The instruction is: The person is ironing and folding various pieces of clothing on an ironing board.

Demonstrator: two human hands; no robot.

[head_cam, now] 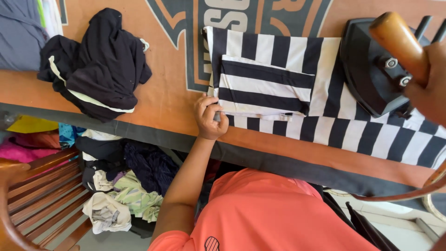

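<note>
- Far left, a heap of black clothing (95,65) sits on the orange cloth-covered counter (172,100), well apart from the work. Leave it there so it cannot creep under the iron's path.
- Below the counter edge, a wooden slatted bench (42,195) carries a loose pile of mixed garments (121,195).
- The left hand (210,117) presses down at the left edge of the folded black-and-white striped shirt (278,79), fingers (214,108) curled shut and pinching the hem of the folded sleeve. That is good anchoring. The judgement here is to keep that edge taut and flat so the fold stays square.
- The shirt lies spread across the counter's middle and right, its sleeve panel folded over the body.
- The black flat iron (371,69) rests on the shirt's right part, soleplate down.
- The right hand (429,79) is wrapped closed around the iron's wooden handle (399,39).
- To do this well, glide toward the pinned edge in 1 slow pass along the stripes, and keep the left fingers clear of the hot plate.
</note>
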